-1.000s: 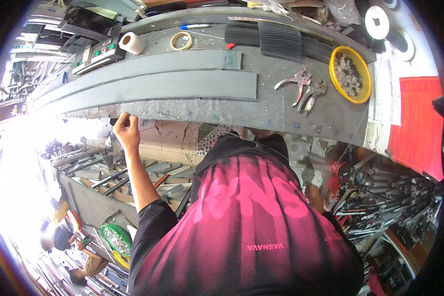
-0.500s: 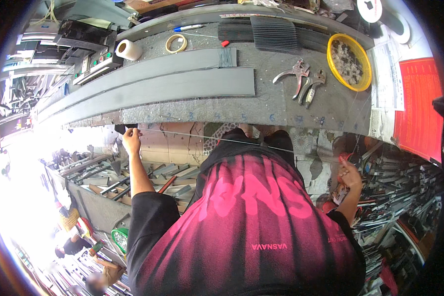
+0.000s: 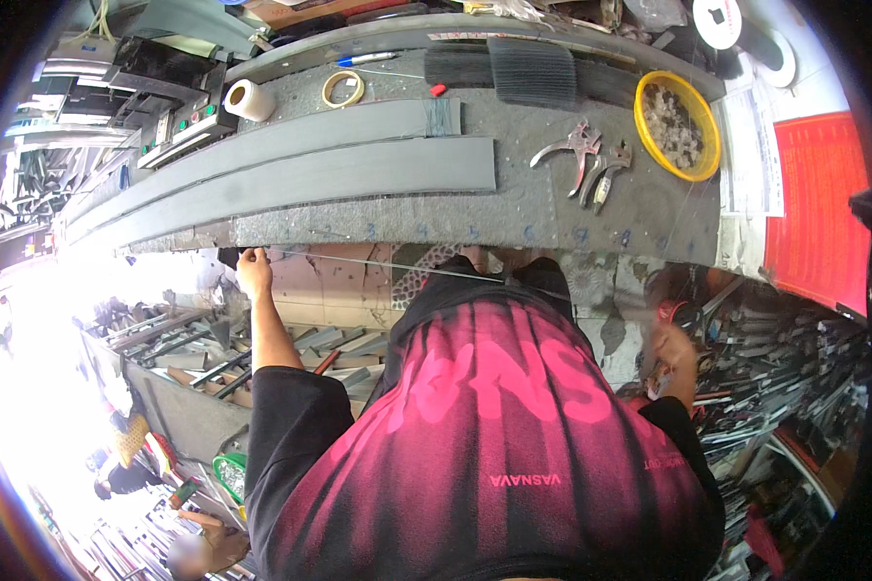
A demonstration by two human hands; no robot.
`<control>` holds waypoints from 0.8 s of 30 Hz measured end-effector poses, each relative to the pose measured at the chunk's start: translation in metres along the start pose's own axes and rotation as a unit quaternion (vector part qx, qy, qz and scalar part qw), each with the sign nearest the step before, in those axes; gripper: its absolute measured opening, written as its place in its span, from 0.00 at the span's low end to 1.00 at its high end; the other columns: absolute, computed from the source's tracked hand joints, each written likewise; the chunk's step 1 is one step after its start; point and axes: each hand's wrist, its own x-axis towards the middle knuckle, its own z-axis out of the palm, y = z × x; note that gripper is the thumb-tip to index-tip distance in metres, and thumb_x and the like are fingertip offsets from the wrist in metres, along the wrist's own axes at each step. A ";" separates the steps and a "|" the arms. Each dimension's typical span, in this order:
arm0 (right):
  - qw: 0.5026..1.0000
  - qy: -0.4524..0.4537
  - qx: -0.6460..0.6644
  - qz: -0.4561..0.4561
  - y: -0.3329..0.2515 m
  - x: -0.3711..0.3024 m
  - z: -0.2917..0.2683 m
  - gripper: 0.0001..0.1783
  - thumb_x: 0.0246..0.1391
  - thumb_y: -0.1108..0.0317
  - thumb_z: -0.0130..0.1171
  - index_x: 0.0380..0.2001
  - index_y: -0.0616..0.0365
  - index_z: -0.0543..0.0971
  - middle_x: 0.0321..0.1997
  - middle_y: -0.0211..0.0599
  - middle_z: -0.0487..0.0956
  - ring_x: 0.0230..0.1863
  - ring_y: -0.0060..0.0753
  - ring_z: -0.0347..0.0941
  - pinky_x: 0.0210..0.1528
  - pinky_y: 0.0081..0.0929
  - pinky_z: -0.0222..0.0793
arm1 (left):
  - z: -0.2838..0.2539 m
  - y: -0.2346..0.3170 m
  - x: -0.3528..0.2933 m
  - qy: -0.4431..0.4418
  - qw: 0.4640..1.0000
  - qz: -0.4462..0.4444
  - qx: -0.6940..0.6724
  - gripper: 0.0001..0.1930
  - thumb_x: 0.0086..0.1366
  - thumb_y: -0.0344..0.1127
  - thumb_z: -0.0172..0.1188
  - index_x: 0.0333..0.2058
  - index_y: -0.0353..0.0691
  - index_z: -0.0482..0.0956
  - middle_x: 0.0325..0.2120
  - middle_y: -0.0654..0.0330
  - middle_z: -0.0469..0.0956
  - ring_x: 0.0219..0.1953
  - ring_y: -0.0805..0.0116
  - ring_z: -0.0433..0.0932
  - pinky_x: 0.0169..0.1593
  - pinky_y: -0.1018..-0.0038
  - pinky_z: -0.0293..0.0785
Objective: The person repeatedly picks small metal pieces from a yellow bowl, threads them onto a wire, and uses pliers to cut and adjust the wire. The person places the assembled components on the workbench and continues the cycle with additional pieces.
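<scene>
"Why'd we hold the thin cord (image 3: 388, 264) stretched?"
"Prob. to keep it straight, clear of the bench (image 3: 533, 213) at 12 o'clock. Our L hand (image 3: 254, 274), approx. 9, had fingertips pinched on it; cord ran from them twd 3."
"R hand (image 3: 673, 351)?"
"Approx. 4, blurred; we couldn't tell if open/closed."

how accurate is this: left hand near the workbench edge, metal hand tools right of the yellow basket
One slip: in the head view, the metal hand tools lie left of the yellow basket. The left hand is near the workbench edge, as you say.
</scene>
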 end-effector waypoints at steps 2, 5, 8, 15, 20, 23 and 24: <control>0.975 0.083 -0.186 -0.089 0.072 -0.016 0.007 0.12 0.66 0.61 0.64 0.29 0.51 0.80 0.19 0.21 0.65 0.21 0.27 0.62 0.26 0.30 0.62 | -0.002 -0.002 -0.001 0.009 1.000 0.011 0.008 0.17 0.66 0.49 0.59 0.34 0.42 0.87 0.29 0.58 0.89 0.36 0.57 0.89 0.44 0.62 0.80; 0.927 -0.140 0.042 0.347 0.103 0.003 0.025 0.09 0.71 0.61 0.60 0.37 0.52 0.81 0.22 0.22 0.70 0.23 0.28 0.67 0.31 0.31 0.68 | -0.004 -0.007 -0.003 0.018 1.000 -0.011 0.011 0.17 0.66 0.52 0.58 0.35 0.45 0.88 0.30 0.59 0.89 0.38 0.53 0.88 0.45 0.59 0.80; 0.966 -0.122 0.072 0.217 0.113 -0.011 0.025 0.08 0.70 0.60 0.63 0.39 0.51 0.80 0.21 0.22 0.70 0.26 0.28 0.68 0.35 0.32 0.67 | -0.006 -0.012 0.004 0.058 0.998 0.002 0.019 0.18 0.66 0.52 0.58 0.36 0.45 0.87 0.29 0.57 0.88 0.37 0.51 0.88 0.44 0.57 0.79; 0.945 -0.106 0.305 -0.055 -0.018 0.001 -0.037 0.21 0.69 0.57 0.65 0.57 0.57 0.76 0.35 0.32 0.75 0.43 0.35 0.75 0.43 0.39 0.71 | 0.014 -0.044 0.048 0.051 0.996 0.069 0.032 0.20 0.67 0.51 0.59 0.47 0.45 0.89 0.40 0.48 0.88 0.43 0.44 0.86 0.49 0.53 0.79; 0.954 0.028 0.287 -0.081 -0.102 0.001 -0.032 0.10 0.70 0.61 0.63 0.40 0.53 0.74 0.32 0.28 0.69 0.32 0.26 0.66 0.33 0.27 0.66 | 0.025 -0.071 0.061 -0.008 0.984 0.142 0.104 0.20 0.71 0.47 0.61 0.48 0.36 0.86 0.49 0.46 0.86 0.48 0.47 0.86 0.50 0.57 0.81; 0.883 -0.129 0.435 -0.118 -0.132 0.012 -0.020 0.10 0.73 0.63 0.58 0.35 0.52 0.71 0.22 0.22 0.58 0.22 0.23 0.57 0.23 0.24 0.54 | 0.025 -0.062 0.064 -0.048 0.993 0.045 0.095 0.28 0.71 0.58 0.57 0.55 0.41 0.86 0.46 0.49 0.88 0.48 0.49 0.86 0.52 0.55 0.80; 0.890 -0.059 0.436 -0.124 -0.138 0.014 -0.019 0.12 0.74 0.63 0.55 0.34 0.51 0.69 0.20 0.20 0.54 0.21 0.21 0.53 0.21 0.23 0.49 | 0.025 -0.058 0.063 -0.018 0.993 0.082 0.083 0.27 0.71 0.58 0.54 0.52 0.42 0.87 0.44 0.50 0.89 0.47 0.49 0.87 0.50 0.55 0.79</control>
